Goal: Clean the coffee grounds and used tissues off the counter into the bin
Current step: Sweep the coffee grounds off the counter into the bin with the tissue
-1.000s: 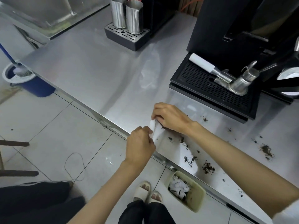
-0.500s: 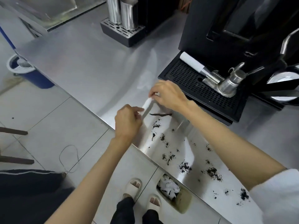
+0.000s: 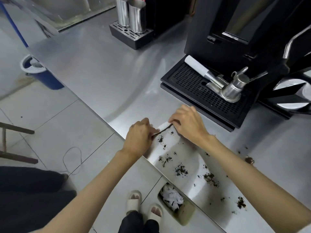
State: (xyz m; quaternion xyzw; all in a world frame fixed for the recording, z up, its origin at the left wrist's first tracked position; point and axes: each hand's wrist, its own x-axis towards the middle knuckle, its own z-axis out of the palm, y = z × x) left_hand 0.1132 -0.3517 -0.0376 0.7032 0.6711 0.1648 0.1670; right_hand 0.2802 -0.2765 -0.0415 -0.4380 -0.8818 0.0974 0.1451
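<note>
The tissue (image 3: 163, 126) is low over the tabletop (image 3: 101, 73) near its front edge, the left hand (image 3: 138, 138) and right hand (image 3: 188, 125) each holding one end in a pinching grip, with grounds (image 3: 180, 170) scattered just beside it and the bin (image 3: 186, 214) on the floor (image 3: 50, 118) below.
</note>
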